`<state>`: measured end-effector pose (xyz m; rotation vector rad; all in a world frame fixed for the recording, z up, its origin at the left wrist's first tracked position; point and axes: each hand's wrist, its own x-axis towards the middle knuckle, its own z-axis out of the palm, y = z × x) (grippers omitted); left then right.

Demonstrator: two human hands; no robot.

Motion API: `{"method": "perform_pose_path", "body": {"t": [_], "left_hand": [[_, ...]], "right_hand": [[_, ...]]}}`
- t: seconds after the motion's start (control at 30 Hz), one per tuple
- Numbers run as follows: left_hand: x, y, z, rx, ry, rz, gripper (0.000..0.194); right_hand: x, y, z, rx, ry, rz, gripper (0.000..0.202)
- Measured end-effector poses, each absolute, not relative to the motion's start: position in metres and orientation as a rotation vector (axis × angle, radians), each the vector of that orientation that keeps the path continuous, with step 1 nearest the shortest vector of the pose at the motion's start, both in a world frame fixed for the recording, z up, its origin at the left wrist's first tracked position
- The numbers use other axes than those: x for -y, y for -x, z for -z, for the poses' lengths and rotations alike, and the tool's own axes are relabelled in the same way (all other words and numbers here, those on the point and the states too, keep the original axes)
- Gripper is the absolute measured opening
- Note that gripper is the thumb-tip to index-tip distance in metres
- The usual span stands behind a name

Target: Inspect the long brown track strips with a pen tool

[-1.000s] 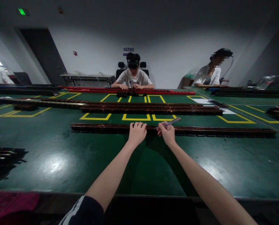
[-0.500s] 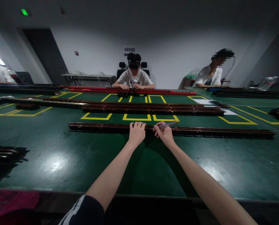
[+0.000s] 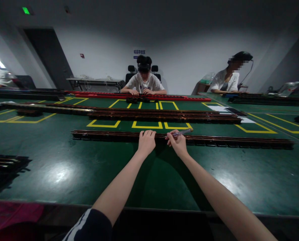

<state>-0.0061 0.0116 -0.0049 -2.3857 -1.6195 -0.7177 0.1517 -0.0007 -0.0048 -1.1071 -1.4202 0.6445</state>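
1. As the head view has it, two bare arms reach over the near edge of the green worktop [image 3: 101, 174] toward a long dark strip bundle [image 3: 104, 134] with coppery lines.
2. That bundle lies parallel to the near edge, roughly midway between it and the far edge.
3. The left hand [image 3: 146, 142] rests over the bundle, fingers side by side and bent across its top; I can't tell whether they grip it underneath.
4. Just beside it, the right hand [image 3: 177, 142] pinches a slim pen-like tool [image 3: 182, 132] between thumb and fingers. Its tip points down at the bundle, though contact is too small to make out.
5. Beyond, nearer the far edge, a thicker strip stack [image 3: 164, 115] lies across yellow lines [image 3: 103, 126], with white paper [image 3: 218, 108] by its right end.
6. Toward the near edge, well off to the left, sits another dark stack [image 3: 6, 167].
7. Along the far edge, a seated person [image 3: 144, 82] has both hands at a red rail [image 3: 179, 97]; another person [image 3: 226, 82] sits farther right.
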Motion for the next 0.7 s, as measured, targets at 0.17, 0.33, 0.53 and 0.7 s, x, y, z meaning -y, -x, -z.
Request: {"method": "perform_pose_path", "body": {"t": [0.17, 0.33, 0.53, 0.7], "left_hand": [[-0.0108, 0.0053, 0.0041, 1.625, 2.381, 0.708, 0.042], [-0.0104, 0.0052, 0.0037, 1.654, 2.395, 0.701, 0.047], [-0.01, 0.0089, 0.0012, 1.743, 2.352, 0.726, 0.049], [-0.0121, 0.0138, 0.0022, 1.866, 2.284, 0.819, 0.048]], "right_hand": [[-0.0007, -0.1523, 0.0061, 1.458, 1.125, -0.655, 0.048], [-0.005, -0.1527, 0.0078, 1.454, 1.126, -0.708, 0.045], [-0.0036, -0.1504, 0.0062, 1.471, 1.13, -0.697, 0.042], [-0.0022, -0.1511, 0.0051, 1.451, 1.133, -0.697, 0.045]]}}
